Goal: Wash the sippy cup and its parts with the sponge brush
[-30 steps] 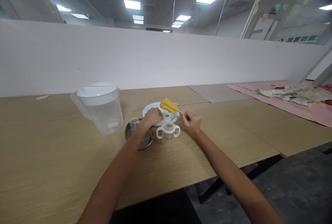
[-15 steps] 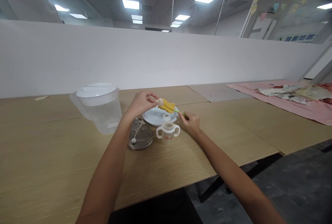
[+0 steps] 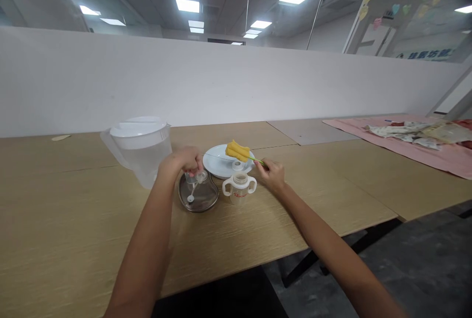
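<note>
I see the pitcher (image 3: pixel 142 153) at left | left hand (image 3: pixel 190 159): fingers bunched at a clear part (image 3: pixel 201 177) over the metal tray (image 3: pixel 205 202), grip I can't tell | plate (image 3: pixel 214 162) behind the two-handled cup (image 3: pixel 239 194) | yellow sponge brush (image 3: pixel 237 150) over plate, handle closed in right hand (image 3: pixel 272 174) | pink cloth (image 3: pixel 354 129), far right

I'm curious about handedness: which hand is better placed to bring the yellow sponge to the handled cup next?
Likely the right hand: it holds the yellow sponge by its stem, near the handled cup. The left hand is over the metal tray.
</note>
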The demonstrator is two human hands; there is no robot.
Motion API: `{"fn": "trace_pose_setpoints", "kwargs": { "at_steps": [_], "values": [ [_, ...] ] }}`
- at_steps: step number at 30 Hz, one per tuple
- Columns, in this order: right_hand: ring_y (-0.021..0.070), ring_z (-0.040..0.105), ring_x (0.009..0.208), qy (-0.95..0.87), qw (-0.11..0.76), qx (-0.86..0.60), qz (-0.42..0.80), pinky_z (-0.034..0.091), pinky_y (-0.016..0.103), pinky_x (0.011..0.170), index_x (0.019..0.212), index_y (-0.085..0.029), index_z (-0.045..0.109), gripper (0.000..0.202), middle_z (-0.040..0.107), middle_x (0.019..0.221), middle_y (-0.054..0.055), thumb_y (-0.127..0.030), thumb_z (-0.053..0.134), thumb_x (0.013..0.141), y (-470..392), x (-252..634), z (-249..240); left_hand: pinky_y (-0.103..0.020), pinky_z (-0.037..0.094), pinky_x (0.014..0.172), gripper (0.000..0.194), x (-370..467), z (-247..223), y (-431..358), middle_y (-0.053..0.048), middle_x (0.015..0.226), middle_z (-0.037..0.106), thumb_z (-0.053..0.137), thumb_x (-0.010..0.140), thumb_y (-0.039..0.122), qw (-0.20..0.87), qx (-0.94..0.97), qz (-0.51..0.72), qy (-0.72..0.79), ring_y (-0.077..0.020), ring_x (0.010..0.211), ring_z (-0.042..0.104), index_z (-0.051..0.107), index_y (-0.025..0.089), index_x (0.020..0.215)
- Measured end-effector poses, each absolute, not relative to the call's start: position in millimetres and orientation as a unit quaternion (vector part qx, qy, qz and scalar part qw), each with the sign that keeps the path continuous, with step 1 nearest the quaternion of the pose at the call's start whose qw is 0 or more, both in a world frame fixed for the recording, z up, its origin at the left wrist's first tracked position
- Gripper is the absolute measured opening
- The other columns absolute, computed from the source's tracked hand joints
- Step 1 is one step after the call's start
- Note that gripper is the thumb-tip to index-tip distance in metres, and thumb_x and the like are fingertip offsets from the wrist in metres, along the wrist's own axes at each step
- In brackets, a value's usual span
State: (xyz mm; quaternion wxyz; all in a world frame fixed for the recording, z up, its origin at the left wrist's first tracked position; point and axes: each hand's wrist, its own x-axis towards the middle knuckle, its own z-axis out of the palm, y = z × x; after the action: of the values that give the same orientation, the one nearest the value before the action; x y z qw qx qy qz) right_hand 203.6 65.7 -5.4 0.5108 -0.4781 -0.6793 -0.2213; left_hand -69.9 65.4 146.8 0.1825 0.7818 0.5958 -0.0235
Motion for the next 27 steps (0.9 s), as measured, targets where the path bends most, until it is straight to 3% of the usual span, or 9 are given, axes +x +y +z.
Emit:
{"fn": "trace_pose_setpoints", "kwargs": {
  "at_steps": [3, 8, 13, 18, 21, 23, 27],
  "values": [
    [0.0064, 0.033, 0.044, -0.683, 0.508, -0.475, -0.223, 0.024, 0.021, 0.047, 0.052, -0.015, 0.043, 0.043, 0.04, 0.046, -0.002, -0.041, 0.047, 0.086, 65.2, 203.8, -5.1, -0.024, 0.048, 0.054, 0.02, -68.3, 132.8, 69.7, -0.003, 0.05, 0.062, 0.051, 0.055, 0.004, 0.259, 0.748, -0.066, 0.608, -0.0173, 0.054, 0.061, 0.066, 0.016, 0.061],
    [0.0065, 0.034, 0.045, -0.685, 0.504, -0.473, -0.231, 0.025, 0.021, 0.048, 0.052, -0.015, 0.044, 0.042, 0.041, 0.046, -0.002, -0.04, 0.047, 0.086, 65.4, 203.7, -5.9, -0.023, 0.05, 0.055, 0.015, -57.8, 114.5, 73.3, -0.004, 0.055, 0.064, 0.055, 0.055, 0.006, 0.275, 0.744, -0.088, 0.603, -0.0164, 0.055, 0.062, 0.066, 0.016, 0.06],
    [0.0064, 0.034, 0.045, -0.686, 0.505, -0.471, -0.229, 0.025, 0.02, 0.048, 0.052, -0.015, 0.045, 0.042, 0.041, 0.046, -0.002, -0.04, 0.048, 0.086, 65.5, 203.3, -5.8, -0.026, 0.05, 0.057, 0.018, -53.1, 111.7, 73.3, -0.007, 0.06, 0.066, 0.059, 0.055, 0.008, 0.2, 0.751, -0.089, 0.623, -0.0189, 0.058, 0.062, 0.067, 0.015, 0.069],
    [0.0064, 0.034, 0.045, -0.679, 0.51, -0.471, -0.239, 0.025, 0.02, 0.048, 0.052, -0.015, 0.044, 0.041, 0.041, 0.047, -0.002, -0.039, 0.048, 0.086, 64.3, 203.4, -3.1, -0.032, 0.048, 0.072, 0.028, -51.1, 127.2, 72.9, -0.01, 0.082, 0.068, 0.068, 0.049, 0.008, 0.076, 0.774, -0.058, 0.626, -0.0255, 0.078, 0.063, 0.068, 0.016, 0.076],
    [0.0065, 0.033, 0.045, -0.672, 0.513, -0.476, -0.242, 0.025, 0.02, 0.048, 0.052, -0.015, 0.044, 0.042, 0.041, 0.046, -0.002, -0.04, 0.047, 0.086, 63.9, 203.4, -1.8, -0.036, 0.044, 0.085, 0.036, -40.5, 132.6, 71.9, -0.012, 0.105, 0.063, 0.068, 0.06, 0.021, 0.008, 0.789, -0.001, 0.615, -0.0283, 0.099, 0.057, 0.064, 0.018, 0.096],
    [0.0064, 0.033, 0.045, -0.669, 0.515, -0.479, -0.24, 0.024, 0.02, 0.048, 0.052, -0.015, 0.044, 0.042, 0.04, 0.046, -0.002, -0.04, 0.047, 0.086, 63.9, 203.7, -1.6, -0.037, 0.041, 0.089, 0.034, -28.1, 127.1, 73.1, -0.013, 0.11, 0.06, 0.057, 0.074, 0.032, -0.023, 0.8, 0.058, 0.596, -0.028, 0.105, 0.054, 0.06, 0.018, 0.105],
    [0.0064, 0.033, 0.045, -0.665, 0.518, -0.485, -0.233, 0.025, 0.02, 0.048, 0.052, -0.015, 0.044, 0.042, 0.04, 0.046, -0.002, -0.041, 0.046, 0.086, 64.7, 205.3, -1.7, -0.033, 0.042, 0.086, 0.035, -0.8, 97.5, 82.5, -0.014, 0.109, 0.061, 0.037, 0.086, 0.031, 0.002, 0.839, 0.091, 0.536, -0.0256, 0.103, 0.056, 0.06, 0.016, 0.108]
  ]
}}
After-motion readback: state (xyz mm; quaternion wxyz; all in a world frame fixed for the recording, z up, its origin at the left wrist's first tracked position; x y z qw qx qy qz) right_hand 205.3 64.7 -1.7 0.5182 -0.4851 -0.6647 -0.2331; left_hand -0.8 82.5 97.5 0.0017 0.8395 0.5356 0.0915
